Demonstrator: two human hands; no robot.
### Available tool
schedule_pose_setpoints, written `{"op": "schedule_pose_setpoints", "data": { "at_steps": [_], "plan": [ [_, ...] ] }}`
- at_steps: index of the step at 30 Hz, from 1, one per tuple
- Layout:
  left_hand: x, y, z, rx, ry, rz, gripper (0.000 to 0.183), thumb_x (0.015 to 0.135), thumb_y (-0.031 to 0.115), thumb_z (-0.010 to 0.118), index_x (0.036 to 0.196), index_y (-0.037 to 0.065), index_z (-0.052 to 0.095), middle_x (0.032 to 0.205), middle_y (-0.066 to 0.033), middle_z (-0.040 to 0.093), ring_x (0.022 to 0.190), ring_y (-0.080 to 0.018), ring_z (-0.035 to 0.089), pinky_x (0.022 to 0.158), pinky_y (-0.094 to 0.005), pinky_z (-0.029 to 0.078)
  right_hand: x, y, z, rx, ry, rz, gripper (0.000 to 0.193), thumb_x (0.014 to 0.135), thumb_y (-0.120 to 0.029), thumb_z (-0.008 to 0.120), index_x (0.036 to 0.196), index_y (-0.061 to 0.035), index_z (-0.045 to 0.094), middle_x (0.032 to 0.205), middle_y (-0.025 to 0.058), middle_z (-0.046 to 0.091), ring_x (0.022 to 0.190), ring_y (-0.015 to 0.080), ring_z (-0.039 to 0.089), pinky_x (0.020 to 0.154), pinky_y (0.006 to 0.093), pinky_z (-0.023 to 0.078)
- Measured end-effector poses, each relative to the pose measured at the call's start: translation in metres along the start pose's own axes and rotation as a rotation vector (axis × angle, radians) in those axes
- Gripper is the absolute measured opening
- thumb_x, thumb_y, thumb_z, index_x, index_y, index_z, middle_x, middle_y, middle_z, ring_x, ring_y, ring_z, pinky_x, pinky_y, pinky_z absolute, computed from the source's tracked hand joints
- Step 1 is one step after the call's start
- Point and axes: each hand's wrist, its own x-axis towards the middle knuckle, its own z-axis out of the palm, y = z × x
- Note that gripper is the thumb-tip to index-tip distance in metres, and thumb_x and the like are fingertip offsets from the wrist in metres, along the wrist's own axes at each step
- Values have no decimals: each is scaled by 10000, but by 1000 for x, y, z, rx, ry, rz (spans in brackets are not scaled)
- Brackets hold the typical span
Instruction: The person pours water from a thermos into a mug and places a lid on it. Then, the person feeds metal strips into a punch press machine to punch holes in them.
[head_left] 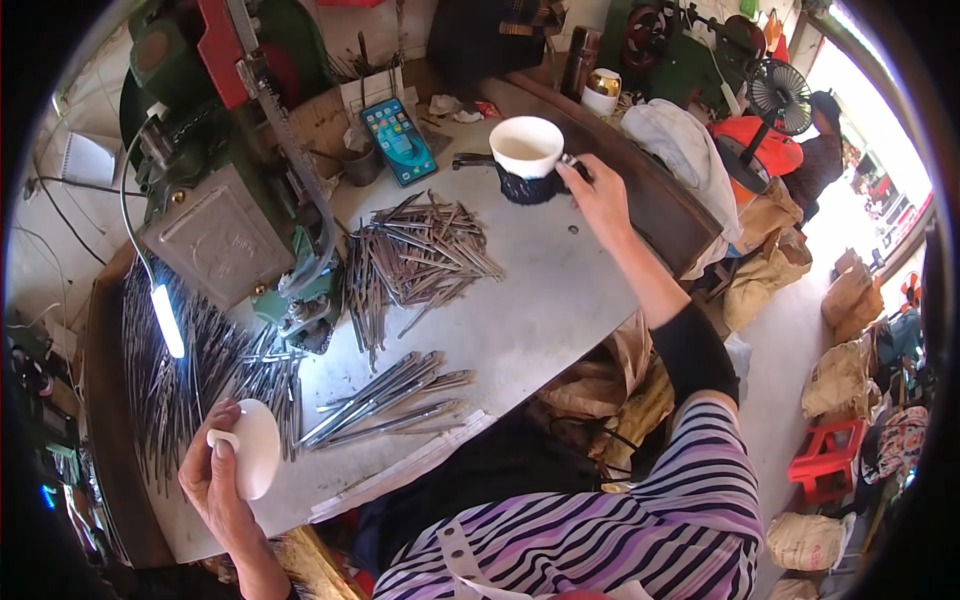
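My right hand (pixel 602 205) grips the handle of a mug (pixel 527 148), white at the top and black around its lower part, at the far side of the metal tabletop (pixel 550 285). Whether the mug touches the table I cannot tell. At the near left, my left hand (pixel 215 490) is closed on the small loop of a round white lid (pixel 258 450), tilted on edge. Beyond the lid lies a dense mass of thin dark metal rods (pixel 180 370). Shinier metal pieces (pixel 385 400) lie in front of me, and a rusty heap of similar pieces (pixel 425 250) spreads farther back.
A green machine (pixel 305 300) stands over the table's left side, beside a lit lamp (pixel 168 320). A phone (pixel 400 142) leans near a small dark pot (pixel 360 165). A raised wooden edge (pixel 640 170) runs along the right. A fan (pixel 780 97) and red stool (pixel 828 460) stand beyond.
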Motion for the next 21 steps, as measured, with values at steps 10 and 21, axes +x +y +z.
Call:
{"op": "schedule_pose_setpoints", "data": {
  "at_steps": [10,21],
  "plan": [
    [17,-6,12,9,-28,-32,354,897,237,623,1057,-76,660,1060,-188,663,1107,-306,578,1030,-446,377,97,26,63,-70,70,10,465,870,-428,608,1078,-14,641,828,201,675,864,361,653,768,405,495],
    [20,-10,26,45,-61,-67,372,897,267,618,1038,-75,661,1066,-193,661,1113,-307,574,1035,-447,369,128,77,104,-116,148,-71,431,896,-346,622,1096,36,609,787,159,673,566,189,658,565,307,519]
  ]
}}
